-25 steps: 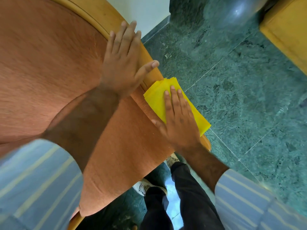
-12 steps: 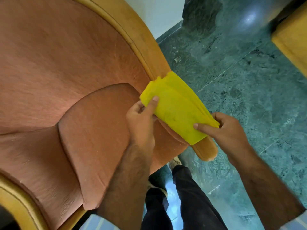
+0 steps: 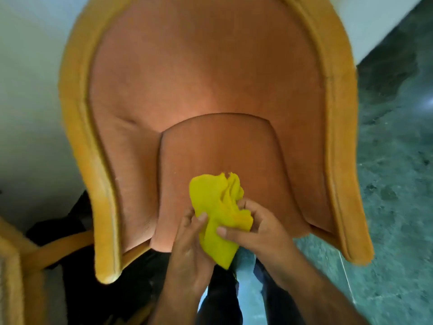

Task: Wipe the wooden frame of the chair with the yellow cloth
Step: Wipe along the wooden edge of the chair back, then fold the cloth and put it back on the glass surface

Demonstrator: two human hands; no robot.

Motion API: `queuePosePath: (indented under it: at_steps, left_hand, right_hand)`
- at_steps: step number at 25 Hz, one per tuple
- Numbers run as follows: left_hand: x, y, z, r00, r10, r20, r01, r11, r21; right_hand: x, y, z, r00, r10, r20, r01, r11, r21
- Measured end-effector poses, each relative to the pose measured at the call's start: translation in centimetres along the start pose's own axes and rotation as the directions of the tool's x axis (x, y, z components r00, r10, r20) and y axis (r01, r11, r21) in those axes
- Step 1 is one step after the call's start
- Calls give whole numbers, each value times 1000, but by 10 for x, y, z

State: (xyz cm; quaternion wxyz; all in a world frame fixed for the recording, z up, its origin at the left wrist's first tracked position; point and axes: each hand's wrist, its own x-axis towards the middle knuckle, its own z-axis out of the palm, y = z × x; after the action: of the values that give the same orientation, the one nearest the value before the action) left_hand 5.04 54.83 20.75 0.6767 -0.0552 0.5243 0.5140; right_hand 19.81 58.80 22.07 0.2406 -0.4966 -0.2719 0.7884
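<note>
The chair fills the head view: a curved yellow-orange wooden frame runs around orange upholstery, with arm ends at the lower left and lower right. The yellow cloth is bunched and crumpled over the front of the seat cushion. My left hand grips its lower left side, thumb on top. My right hand pinches its right side. Both hands hold the cloth off the frame, above the seat's front edge. The frame is motion-blurred.
Green marble floor lies to the right. A white wall stands at the left and behind the chair. Another wooden furniture piece is at the lower left. My dark trousers show below the hands.
The view swung from the right armrest to the whole chair. The cloth left the right arm rail, went from folded flat to bunched, and both hands now hold it over the seat.
</note>
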Motion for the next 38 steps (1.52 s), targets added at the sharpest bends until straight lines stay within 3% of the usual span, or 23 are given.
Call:
queuePosePath:
  at_steps: [3, 4, 6, 8, 9, 11, 13, 14, 16, 18, 22, 25, 27, 30, 33, 38]
  left_hand:
    - [-46, 23, -65, 988, 106, -110, -112, 993, -45]
    - [-63, 31, -86, 983, 122, -137, -131, 990, -54]
    - [-98, 43, -123, 983, 136, -120, -149, 983, -111]
    - [-135, 47, -157, 989, 140, -40, -145, 974, -177]
    - [-153, 44, -175, 989, 149, -10, -148, 968, -201]
    - [-188, 31, -210, 983, 183, 1, -177, 952, -248]
    - [-216, 7, -245, 981, 175, -87, -192, 949, -249]
    - [-235, -13, -264, 975, 162, -154, -197, 948, -249]
    - [-263, -54, -291, 963, 140, -229, -194, 953, -232]
    - [-292, -103, -314, 904, 144, -402, -274, 918, -286]
    - [-317, -190, -349, 712, 67, -699, -578, 621, -530]
    - [-310, -243, -381, 605, -44, -795, -664, 524, -534]
    - [-294, -269, -400, 584, -113, -804, -666, 500, -554]
    - [-259, -300, -438, 628, -154, -763, -637, 462, -617]
    - [-223, -315, -481, 606, -150, -781, -629, 511, -586]
    - [-192, -320, -558, 470, -13, -882, -526, 799, -292]
  right_hand:
    - [5, 6, 51, 977, 184, 104, -176, 981, -88]
    - [10, 9, 68, 967, 244, 70, -237, 967, -97]
    - [22, 16, 100, 965, 257, 55, -247, 959, -142]
    - [29, 21, 146, 925, 283, 252, -198, 928, -315]
    - [31, 25, 168, 853, 369, 370, -190, 878, -439]
    - [30, 31, 214, 639, 579, 507, -127, 729, -672]
    - [32, 47, 252, 481, 741, 469, -99, 577, -811]
    - [27, 65, 271, 441, 790, 426, -85, 510, -856]
    - [16, 103, 298, 447, 810, 380, -34, 439, -898]
    - [-4, 152, 319, 458, 815, 355, -10, 404, -915]
    - [-35, 255, 324, 427, 859, 283, -69, 343, -937]
    - [-47, 336, 309, 408, 885, 224, -88, 282, -955]
    - [-43, 381, 295, 397, 901, 174, -108, 235, -966]
    - [-24, 441, 269, 405, 909, 100, -156, 177, -972]
    - [0, 485, 255, 477, 877, 62, -157, 154, -976]
    - [39, 533, 271, 696, 706, 131, 24, 160, -987]
